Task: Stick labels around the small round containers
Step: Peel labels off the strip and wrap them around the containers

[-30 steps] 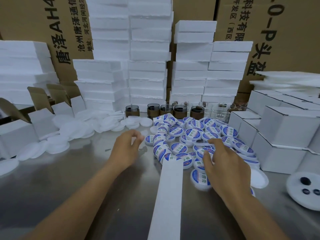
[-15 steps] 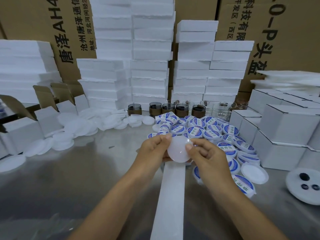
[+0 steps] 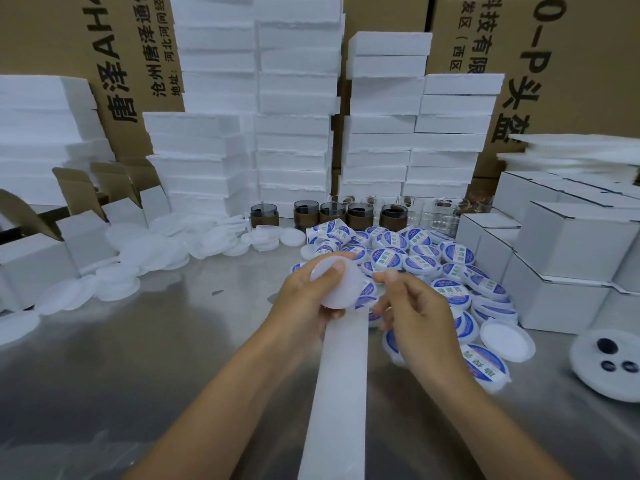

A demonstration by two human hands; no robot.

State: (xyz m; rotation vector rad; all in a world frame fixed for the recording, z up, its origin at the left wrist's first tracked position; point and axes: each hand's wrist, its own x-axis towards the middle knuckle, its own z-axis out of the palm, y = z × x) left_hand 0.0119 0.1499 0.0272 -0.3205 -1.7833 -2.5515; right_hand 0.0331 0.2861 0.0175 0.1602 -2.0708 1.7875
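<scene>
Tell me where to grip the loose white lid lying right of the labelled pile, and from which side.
Pinch the loose white lid across its raised rim, coming from above: it lies flat on the table. Labelled containers crowd its left and white boxes stand behind, so the near right looks freest.

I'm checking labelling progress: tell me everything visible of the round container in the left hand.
The container is small, round, translucent white, plastic by its look, its plain flat face tilted toward the camera, no label showing there. The left hand grips it above the white strip, thumb across its upper edge. The right hand is at its right edge; contact is unclear.
</scene>
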